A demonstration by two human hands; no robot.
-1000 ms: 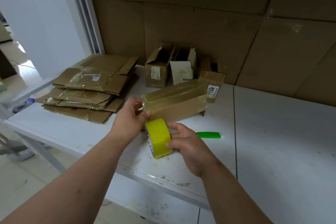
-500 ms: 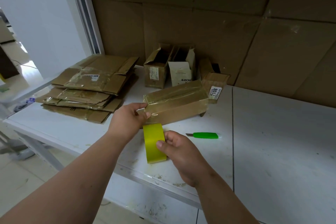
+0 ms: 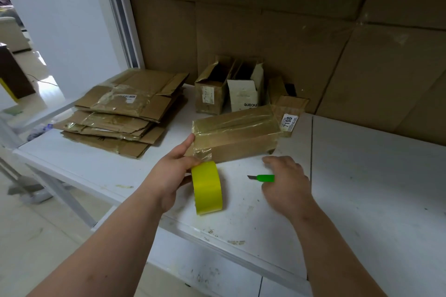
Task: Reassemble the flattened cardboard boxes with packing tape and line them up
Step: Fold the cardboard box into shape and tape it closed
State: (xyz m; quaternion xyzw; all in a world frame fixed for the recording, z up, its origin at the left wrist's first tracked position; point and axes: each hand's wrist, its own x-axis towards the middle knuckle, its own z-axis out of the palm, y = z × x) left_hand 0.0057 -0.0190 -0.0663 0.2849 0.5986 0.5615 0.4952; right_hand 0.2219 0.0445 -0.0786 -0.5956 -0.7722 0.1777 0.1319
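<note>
Box (image 3: 235, 136) looks light, film-slick; I hold its near-left corner, left hand (image 3: 172, 171) gripping roll (image 3: 207, 191) beside it. Right hand (image 3: 286, 182) loosely open over cutter (image 3: 263, 178).

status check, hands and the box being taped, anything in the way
Left hand holds yellow tape roll against taped box. Right hand open over green knife, not gripping. Nothing in the way.

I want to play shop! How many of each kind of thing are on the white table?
Put-together boxes: 4
Stacks of flat cardboard (sheets too overlapped to count): 1
Yellow tape rolls: 1
Green cutters: 1
Total: 7
</note>
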